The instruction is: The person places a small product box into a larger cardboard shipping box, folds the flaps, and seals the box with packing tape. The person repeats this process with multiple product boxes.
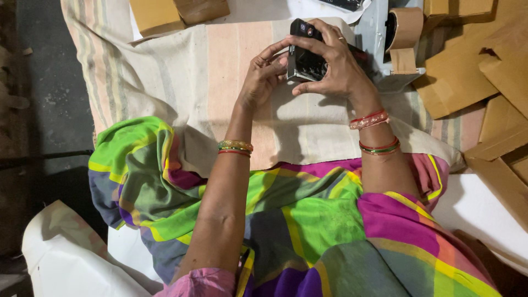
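A pale striped cloth (pixel 220 82) covers the surface before you, past your bright multicoloured garment (pixel 286 220). Above it, your right hand (pixel 335 66) has its grip closed around a small black device (pixel 305 55), fingers wrapped over its top and side. Your left hand (pixel 264 74) presses fingertips against the device's left edge. Farther off sit a roll of brown tape (pixel 404 27) and flattened cardboard pieces (pixel 473 66).
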